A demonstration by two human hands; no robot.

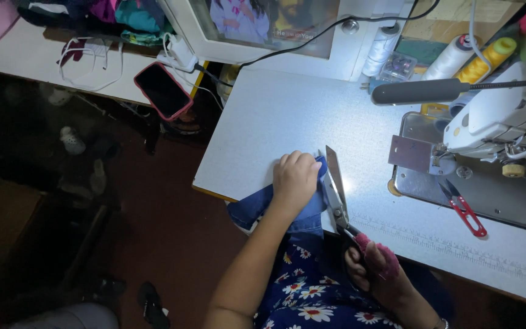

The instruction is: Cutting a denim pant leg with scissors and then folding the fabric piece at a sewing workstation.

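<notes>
My left hand (pixel 295 176) presses down on a piece of blue denim fabric (pixel 257 206) that hangs over the near edge of the white sewing table (pixel 275 116). My right hand (pixel 372 274) grips the pink-wrapped handles of large scissors (pixel 336 186). The scissor blades are apart and lie along the right side of the denim, pointing away from me. A lamp lights the tabletop around the blades.
A white sewing machine (pixel 506 122) stands at the right with red thread snips (pixel 465 210) on its metal bed. Thread cones (pixel 452 58) stand at the back. A phone in a pink case (pixel 162 90) lies on a side table at the left. Dark floor lies below.
</notes>
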